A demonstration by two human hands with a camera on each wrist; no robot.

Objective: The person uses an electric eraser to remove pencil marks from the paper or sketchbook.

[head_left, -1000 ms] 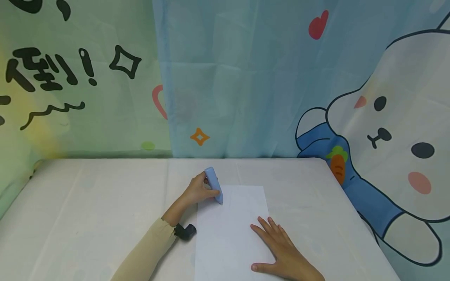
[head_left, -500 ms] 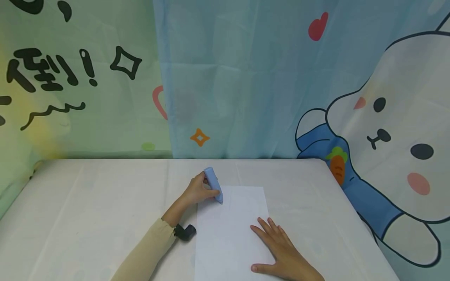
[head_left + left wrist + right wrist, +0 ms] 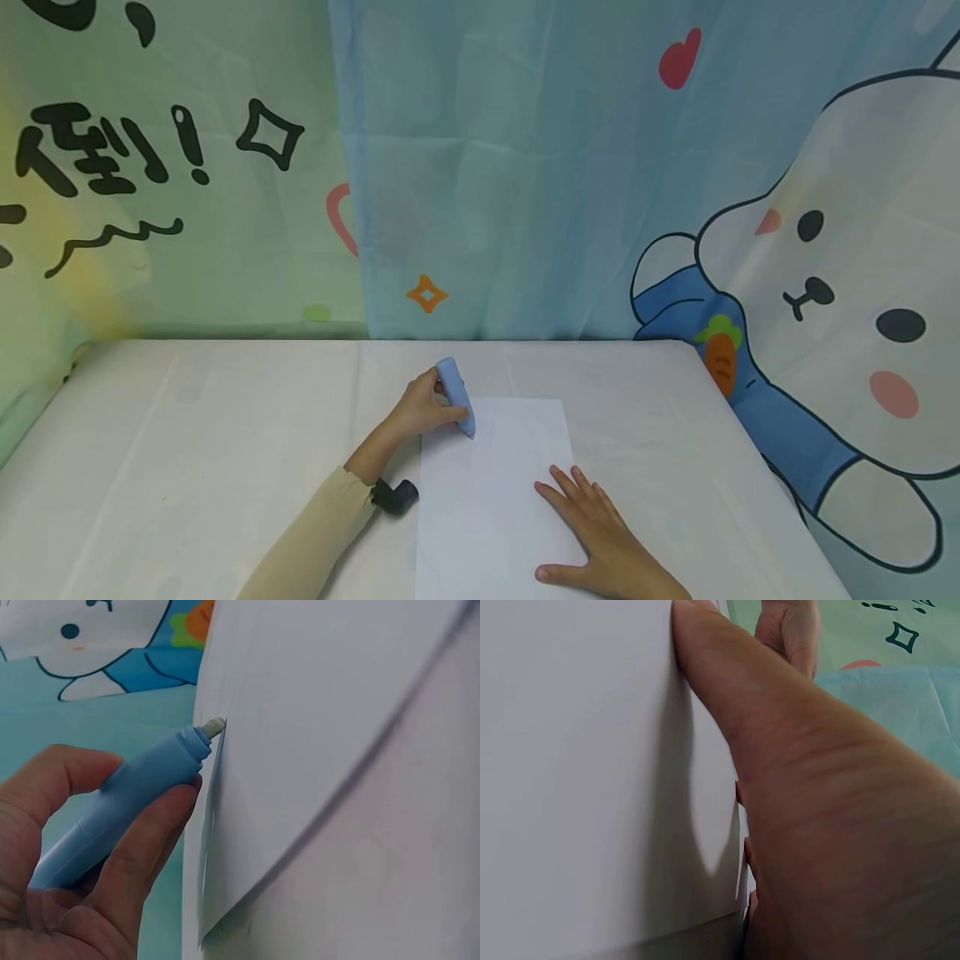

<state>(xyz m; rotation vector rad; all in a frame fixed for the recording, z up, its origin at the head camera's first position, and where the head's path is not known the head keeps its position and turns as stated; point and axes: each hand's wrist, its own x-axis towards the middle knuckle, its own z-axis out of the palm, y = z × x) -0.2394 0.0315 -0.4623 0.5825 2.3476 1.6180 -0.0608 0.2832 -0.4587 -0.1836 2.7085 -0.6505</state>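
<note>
Smooth matt blue plastic marker (image 3: pixel 124 802); matt white paper sheet (image 3: pixel 495 492).

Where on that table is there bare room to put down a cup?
Bare cloth lies left of the left hand, along the curtain, and right of the paper. The middle is crowded: marker, paper, right hand.

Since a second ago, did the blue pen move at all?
No. The blue pen stays in the left hand, its tip at the same spot near the paper's top left corner.
</note>
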